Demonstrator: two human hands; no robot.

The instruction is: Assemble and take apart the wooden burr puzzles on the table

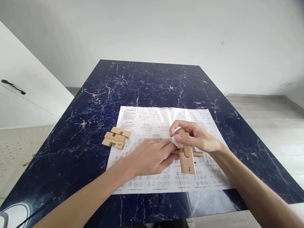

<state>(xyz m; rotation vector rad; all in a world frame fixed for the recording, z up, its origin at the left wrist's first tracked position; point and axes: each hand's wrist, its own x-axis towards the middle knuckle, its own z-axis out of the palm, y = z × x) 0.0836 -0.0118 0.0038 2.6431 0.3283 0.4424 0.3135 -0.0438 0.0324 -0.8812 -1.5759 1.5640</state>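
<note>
My left hand (154, 156) is closed on one end of a thin wooden piece (198, 154) that crosses a larger notched wooden puzzle block (188, 163). From above, my right hand (197, 136) grips the upper part of that block between thumb and fingers. A dark mark shows near the block's lower end. Both hands are over a printed instruction sheet (147, 186) covered in small diagrams. Left of the sheet, partly on its edge, lie several notched wooden puzzle pieces (115, 138), one marked with a "3". My fingers hide part of the joint.
The sheet lies on a dark blue marbled table (142, 82). A white wall (152, 31) stands behind it, and a white cabinet with a black handle (13, 86) is at the left. A round pale object (16, 215) sits at the lower left corner.
</note>
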